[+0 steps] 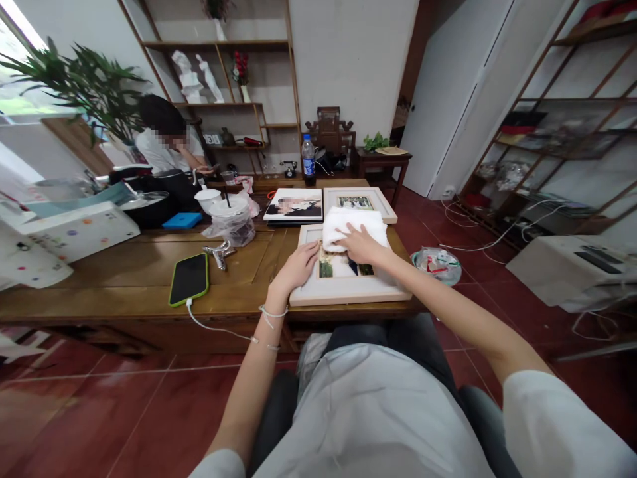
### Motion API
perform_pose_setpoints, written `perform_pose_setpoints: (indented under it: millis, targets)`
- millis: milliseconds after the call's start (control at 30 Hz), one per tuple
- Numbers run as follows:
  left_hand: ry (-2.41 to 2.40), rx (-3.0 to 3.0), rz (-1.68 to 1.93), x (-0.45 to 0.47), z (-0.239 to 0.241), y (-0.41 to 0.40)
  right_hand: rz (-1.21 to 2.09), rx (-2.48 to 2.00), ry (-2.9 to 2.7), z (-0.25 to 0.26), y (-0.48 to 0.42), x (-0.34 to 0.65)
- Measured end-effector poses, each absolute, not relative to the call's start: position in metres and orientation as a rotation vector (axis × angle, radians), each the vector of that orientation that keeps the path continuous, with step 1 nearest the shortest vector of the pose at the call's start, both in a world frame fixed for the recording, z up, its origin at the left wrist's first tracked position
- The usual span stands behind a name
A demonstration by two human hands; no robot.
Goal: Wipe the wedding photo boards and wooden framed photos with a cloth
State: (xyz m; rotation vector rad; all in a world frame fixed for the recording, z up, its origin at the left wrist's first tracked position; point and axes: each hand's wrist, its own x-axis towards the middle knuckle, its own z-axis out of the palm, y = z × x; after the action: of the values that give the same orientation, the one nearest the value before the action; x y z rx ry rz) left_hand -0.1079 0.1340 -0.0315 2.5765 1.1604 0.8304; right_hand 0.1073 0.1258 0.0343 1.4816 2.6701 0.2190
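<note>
A light-framed picture [348, 292] with a wide white mat lies flat at the table's front edge before me. On it rests a folded white towel [354, 219], which covers the upper part of the photo. My right hand [361, 244] presses on the towel's near side, fingers spread. The photo's lower strip shows below the towel, partly behind that hand. At the picture's left side, my left hand [300, 264] lies flat on the frame and mat, fingers stretched toward the towel.
Behind lie a second framed picture [383, 198] and a photo book [293, 204]. A cola bottle [308, 160] stands farther back. Leftward are a phone [189, 279] on a charging cable, a metal object [219, 253], a bagged cup [231, 216] and a blue box [182, 220]. Another person [166, 143] sits behind.
</note>
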Motion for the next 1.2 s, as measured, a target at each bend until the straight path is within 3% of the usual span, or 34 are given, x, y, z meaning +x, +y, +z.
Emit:
perform_pose_setpoints:
  millis: [233,533,733,1033,1200]
  targets:
    - [1.158,2.591,0.837,-0.107,-0.031,0.133,-0.102,1.187,2.681,0.062,0.051,0.097]
    - [1.198,2.567,0.853,-0.106,-0.035,0.133,-0.079,1.099,2.722,0.08,-0.006,0.1]
    - [1.189,2.58,0.838,-0.106,-0.033,0.133,-0.06,1.223,2.715,0.057,0.027,0.104]
    - [1.208,2.549,0.83,-0.106,-0.034,0.134,0.361,1.4,2.77,0.039,0.135,0.135]
    - [1.206,2.542,0.843,-0.106,-0.034,0.134,0.314,1.304,2.729,0.04,0.134,0.116]
